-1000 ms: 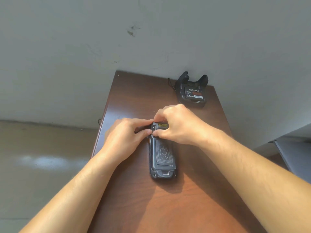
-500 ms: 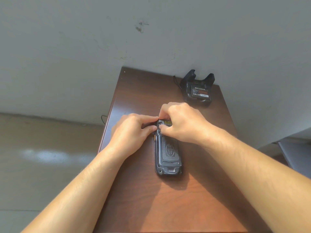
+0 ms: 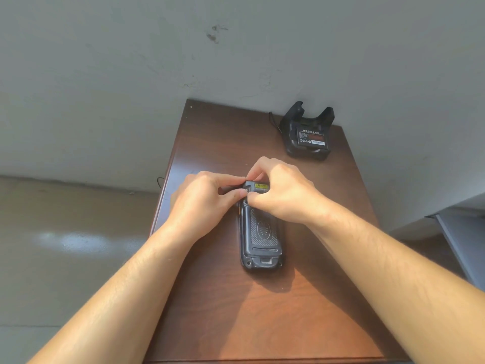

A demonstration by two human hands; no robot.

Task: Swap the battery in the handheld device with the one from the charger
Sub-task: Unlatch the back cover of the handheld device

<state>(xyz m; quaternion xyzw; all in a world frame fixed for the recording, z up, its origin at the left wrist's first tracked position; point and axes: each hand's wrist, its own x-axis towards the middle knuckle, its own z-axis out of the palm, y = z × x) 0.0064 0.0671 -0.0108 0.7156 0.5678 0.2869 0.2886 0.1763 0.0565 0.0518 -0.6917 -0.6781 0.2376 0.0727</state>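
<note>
A black handheld device (image 3: 261,235) lies face down along the middle of a brown wooden table (image 3: 262,311), its textured back cover facing up. My left hand (image 3: 204,200) grips the device's far end from the left, thumb and fingers pinched on its edge. From the right, my right hand (image 3: 283,190) holds the same far end, fingers curled over the top near a yellow label. A black charger cradle (image 3: 307,132) stands at the table's far right corner with a labelled battery (image 3: 311,136) lying in it. The battery inside the device is hidden.
The table stands against a grey wall (image 3: 157,61). A thin black cable (image 3: 273,122) runs from the charger toward the wall. A shiny floor (image 3: 65,245) lies to the left, and a grey metal frame (image 3: 462,245) stands to the right.
Both hands stay pinched on the device's far end with little finger movement. The camera view has shifted slightly, so the table and charger sit a bit further right in the frame.
</note>
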